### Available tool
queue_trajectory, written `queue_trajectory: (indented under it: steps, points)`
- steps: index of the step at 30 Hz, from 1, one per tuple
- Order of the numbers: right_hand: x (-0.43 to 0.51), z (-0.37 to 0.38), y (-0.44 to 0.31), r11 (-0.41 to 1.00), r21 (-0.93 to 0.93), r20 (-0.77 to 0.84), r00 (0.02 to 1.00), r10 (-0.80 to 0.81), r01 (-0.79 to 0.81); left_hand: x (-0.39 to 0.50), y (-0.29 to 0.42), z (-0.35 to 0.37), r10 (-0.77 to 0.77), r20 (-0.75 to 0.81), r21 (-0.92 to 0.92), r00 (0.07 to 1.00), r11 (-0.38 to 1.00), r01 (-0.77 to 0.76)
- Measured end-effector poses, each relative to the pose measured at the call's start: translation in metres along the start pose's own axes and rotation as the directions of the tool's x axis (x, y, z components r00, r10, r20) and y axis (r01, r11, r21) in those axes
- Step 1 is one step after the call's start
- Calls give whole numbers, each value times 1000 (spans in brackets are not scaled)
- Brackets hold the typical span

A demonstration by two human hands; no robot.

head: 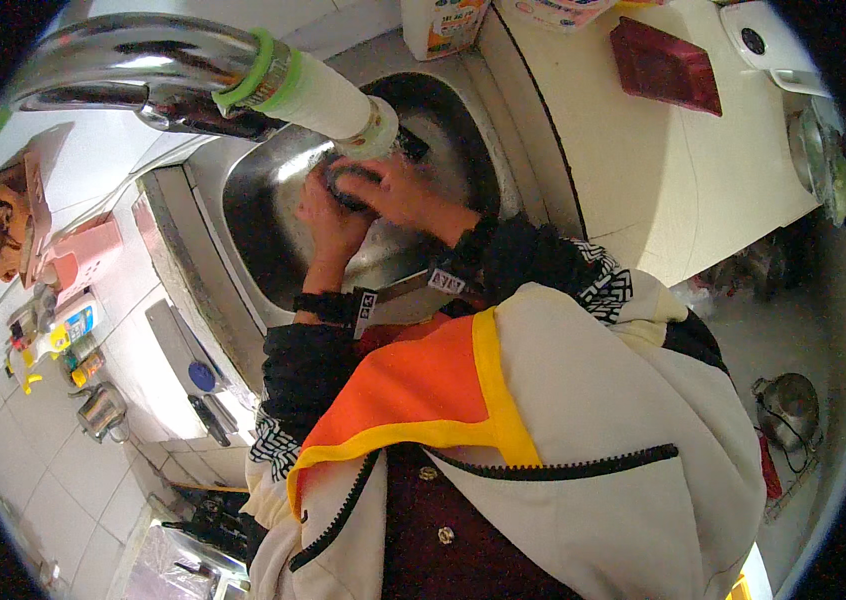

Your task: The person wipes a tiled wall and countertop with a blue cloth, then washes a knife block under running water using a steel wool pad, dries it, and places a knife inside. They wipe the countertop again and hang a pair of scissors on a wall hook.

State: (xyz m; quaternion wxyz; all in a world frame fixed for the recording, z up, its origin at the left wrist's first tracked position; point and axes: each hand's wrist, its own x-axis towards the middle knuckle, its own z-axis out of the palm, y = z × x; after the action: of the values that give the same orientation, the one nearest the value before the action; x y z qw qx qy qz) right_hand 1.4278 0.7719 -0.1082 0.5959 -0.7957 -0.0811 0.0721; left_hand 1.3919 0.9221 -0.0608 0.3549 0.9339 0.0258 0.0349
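Observation:
Both of my hands are together inside a stainless steel sink [273, 195], below the tap's nozzle. My left hand [334, 221] cups a dark rounded object [352, 187] from below and the left. Over the top of it lies my right hand [400, 193], with its fingers curled around the object. The fingers cover much of the object, so I cannot tell what it is. Just above them hangs a white and green tap filter [333, 97], fitted to the chrome faucet [138, 56]. A small black piece [413, 142] shows beside the nozzle, partly hidden.
On the left counter lie a cleaver [172, 337] and a black-handled knife [208, 420]. Farther left are a pink plastic basket [85, 251], bottles and a metal pot [102, 411]. The right counter holds a dark red tray [664, 66] and a white appliance [760, 37].

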Motion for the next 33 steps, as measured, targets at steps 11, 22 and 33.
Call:
queue_trajectory:
  steps: [11, 22, 33]
  points:
    - [9, -29, -5, 997, -71, -136, 990, -34, 24, 0, 9, 9, 74, -51, -150, 996, 985, -81]
    - [27, -38, -25, 958, -224, -82, 983, 162, -177, 11, -2, 12, 46, -6, -202, 999, 978, -47]
    - [26, -39, -34, 908, -369, -41, 980, 195, -196, -14, -11, 5, -11, -36, -243, 999, 970, 2]
